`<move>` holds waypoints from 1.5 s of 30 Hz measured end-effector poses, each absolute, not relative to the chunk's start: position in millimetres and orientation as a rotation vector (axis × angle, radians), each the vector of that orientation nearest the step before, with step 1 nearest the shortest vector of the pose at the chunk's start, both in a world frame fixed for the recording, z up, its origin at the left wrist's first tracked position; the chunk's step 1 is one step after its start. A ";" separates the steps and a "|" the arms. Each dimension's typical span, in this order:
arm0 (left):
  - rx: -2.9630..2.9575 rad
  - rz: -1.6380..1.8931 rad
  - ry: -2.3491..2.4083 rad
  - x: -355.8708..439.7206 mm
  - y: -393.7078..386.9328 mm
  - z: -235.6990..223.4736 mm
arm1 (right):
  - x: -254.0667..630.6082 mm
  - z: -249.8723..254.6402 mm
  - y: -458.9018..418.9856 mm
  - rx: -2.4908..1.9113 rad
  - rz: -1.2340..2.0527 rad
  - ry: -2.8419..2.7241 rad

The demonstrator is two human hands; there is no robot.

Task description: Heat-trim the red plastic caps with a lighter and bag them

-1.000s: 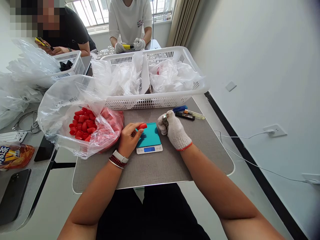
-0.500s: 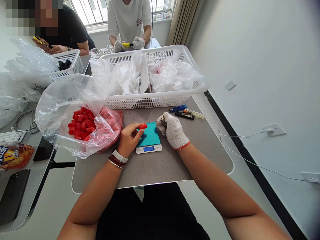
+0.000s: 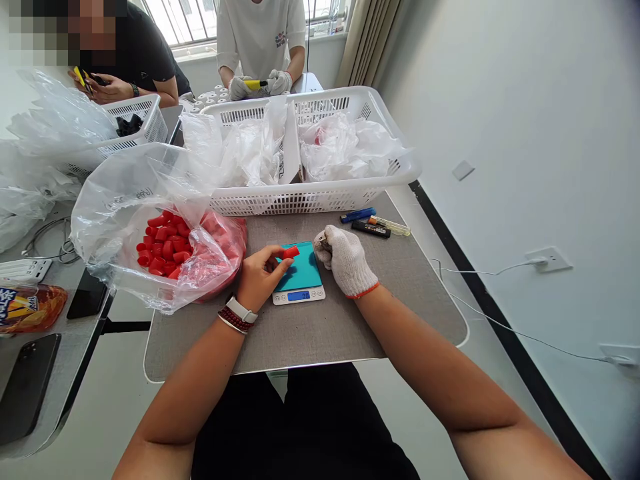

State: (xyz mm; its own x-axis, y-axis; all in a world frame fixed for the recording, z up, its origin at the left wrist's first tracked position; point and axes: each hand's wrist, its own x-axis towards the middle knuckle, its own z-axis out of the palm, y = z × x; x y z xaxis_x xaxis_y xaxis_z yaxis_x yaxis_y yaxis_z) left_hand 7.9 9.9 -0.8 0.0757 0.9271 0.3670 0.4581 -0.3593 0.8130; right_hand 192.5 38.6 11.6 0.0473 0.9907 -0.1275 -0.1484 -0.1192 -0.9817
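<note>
My bare left hand [image 3: 259, 275] is closed, pinching a short red plastic cap [image 3: 291, 253] between thumb and fingers. The cap is over the teal top of a small digital scale [image 3: 306, 275], whose display reads 0.0. Whether the cap touches the scale I cannot tell. In a white knit glove, my right hand [image 3: 349, 262] rests at the scale's right edge, its fingers curled around a small, dark metallic thing that is mostly hidden. Left of my left hand, a clear plastic bag [image 3: 113, 233] lies open with many similar red caps [image 3: 167, 245] inside.
A white basket [image 3: 300, 202] with plastic bags stands behind the scale. Right of it lie a blue cutter [image 3: 358, 215], a black case [image 3: 371, 229] and a clear-yellow one [image 3: 393, 226]. Two people work across the table. Phones and a snack pack [image 3: 35, 308] lie on the left table.
My left hand has moved the red cap slightly to the right over the scale. My right hand stays in place. The view has shifted a little.
</note>
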 end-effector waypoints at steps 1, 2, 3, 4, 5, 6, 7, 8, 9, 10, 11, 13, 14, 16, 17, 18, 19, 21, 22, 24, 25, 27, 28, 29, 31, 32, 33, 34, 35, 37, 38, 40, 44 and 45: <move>1.873 1.237 1.368 7.9 9.9 -0.8 | 192.5 11.4 38.5 -1.215 1.321 -1.006; 1.879 1.236 1.369 7.9 9.9 -0.7 | 192.5 11.4 38.4 -1.216 1.320 -1.011; 1.883 1.234 1.371 7.9 9.9 -0.7 | 192.3 11.5 38.1 -1.217 1.317 -1.016; 1.884 1.229 1.375 7.9 9.8 -0.7 | 192.2 11.5 37.8 -1.219 1.313 -1.017; 1.884 1.225 1.379 7.8 9.8 -0.8 | 192.0 11.4 37.5 -1.220 1.309 -1.013; 1.884 1.221 1.384 7.6 9.8 -0.9 | 191.8 11.0 37.2 -1.216 1.306 -1.008; 1.886 1.217 1.390 7.4 9.8 -1.1 | 191.7 10.4 37.1 -1.206 1.305 -1.003; 1.888 1.216 1.395 7.2 9.9 -1.4 | 191.7 9.6 37.1 -1.192 1.305 -0.997; 1.889 1.216 1.398 7.0 10.1 -1.6 | 191.8 8.5 37.4 -1.176 1.308 -0.992; 1.891 1.218 1.401 6.8 10.2 -1.8 | 192.0 7.4 37.8 -1.160 1.314 -0.987; 1.893 1.218 1.403 6.7 10.4 -2.0 | 192.3 6.2 38.5 -1.150 1.323 -0.982; 1.895 1.214 1.407 6.7 10.5 -2.1 | 193.0 4.2 40.2 -1.150 1.348 -0.970; 1.899 1.210 1.406 6.8 10.6 -2.1 | 193.3 3.4 41.1 -1.156 1.360 -0.965; 1.909 1.201 1.406 7.1 10.5 -1.8 | 193.6 2.5 42.6 -1.174 1.370 -0.960; 1.914 1.198 1.406 7.3 10.4 -1.5 | 193.5 2.6 43.1 -1.183 1.368 -0.959; 1.918 1.196 1.407 7.5 10.3 -1.3 | 193.3 2.9 43.4 -1.192 1.364 -0.959; 1.919 1.195 1.408 7.7 10.2 -1.0 | 193.0 3.5 43.4 -1.200 1.361 -0.959; 1.919 1.202 1.409 8.0 10.0 -0.5 | 192.1 5.2 42.6 -1.218 1.353 -0.959; 1.919 1.207 1.408 8.1 9.9 -0.3 | 191.7 6.0 42.0 -1.219 1.346 -0.959; 1.922 1.211 1.402 8.3 9.5 0.2 | 191.1 7.3 40.3 -1.207 1.327 -0.961; 1.926 1.208 1.396 8.5 9.3 0.4 | 190.9 7.5 39.4 -1.196 1.315 -0.967; 1.941 1.194 1.381 8.9 8.8 0.7 | 190.8 6.9 37.9 -1.181 1.282 -0.997; 1.951 1.187 1.374 9.2 8.5 0.9 | 191.0 6.3 37.4 -1.181 1.261 -1.020; 1.962 1.182 1.367 9.5 8.2 0.9 | 191.1 5.6 37.1 -1.189 1.238 -1.046; 1.977 1.179 1.354 10.0 7.9 1.0 | 191.5 4.1 36.6 -1.208 1.196 -1.087; 1.981 1.177 1.345 10.2 7.8 1.1 | 191.6 3.6 36.4 -1.219 1.184 -1.097; 1.984 1.177 1.339 10.3 7.8 1.2 | 191.7 3.1 36.2 -1.227 1.179 -1.102; 1.989 1.178 1.335 10.3 7.9 1.3 | 191.7 2.8 36.0 -1.232 1.180 -1.105; 1.999 1.184 1.333 10.3 8.2 1.5 | 191.7 2.6 35.9 -1.235 1.186 -1.107; 2.042 1.201 1.319 10.4 8.9 2.1 | 191.4 2.0 35.7 -1.235 1.199 -1.113; 2.066 1.212 1.304 10.4 9.3 2.4 | 191.1 1.5 35.8 -1.232 1.204 -1.117; 2.098 1.229 1.274 10.6 10.1 3.1 | 190.6 0.0 36.2 -1.237 1.197 -1.130; 2.097 1.239 1.300 10.8 11.1 2.8 | 190.2 -2.9 37.1 -1.282 1.148 -1.186; 2.094 1.237 1.306 10.7 11.3 2.2 | 190.4 -3.0 37.1 -1.290 1.137 -1.205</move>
State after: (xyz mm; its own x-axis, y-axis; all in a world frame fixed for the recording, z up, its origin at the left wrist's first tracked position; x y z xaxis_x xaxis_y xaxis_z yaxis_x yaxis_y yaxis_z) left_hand 10.7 11.3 2.2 0.1813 0.8586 0.4795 0.5256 -0.4967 0.6907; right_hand 190.4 37.1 -3.0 0.0629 0.9980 -0.0053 0.0630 -0.0093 -0.9980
